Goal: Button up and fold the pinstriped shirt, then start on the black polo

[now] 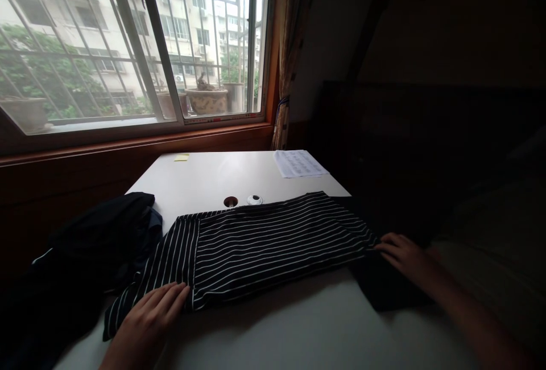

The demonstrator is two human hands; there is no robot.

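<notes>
A black shirt with white stripes (273, 239) lies spread across the white table (239, 173), its sleeve-like part hanging toward the lower left. My left hand (149, 316) rests on the cloth near the seam at its lower left corner, fingers stretched out and lying flat. At the opposite end, my right hand (401, 253) pinches the shirt's right tip between thumb and fingers; the thumb is mostly hidden. Beneath that end shows a dark flat cloth or garment (388, 284), its kind unclear in the shadow.
Dark bunched clothing (106, 239) is heaped at the table's left edge. Printed papers (301, 164) and a yellow sticky note (181, 157) lie at the back. Behind the shirt are a round table hole (231, 201) and its white cap (255, 200). A barred window (205, 45) stands beyond.
</notes>
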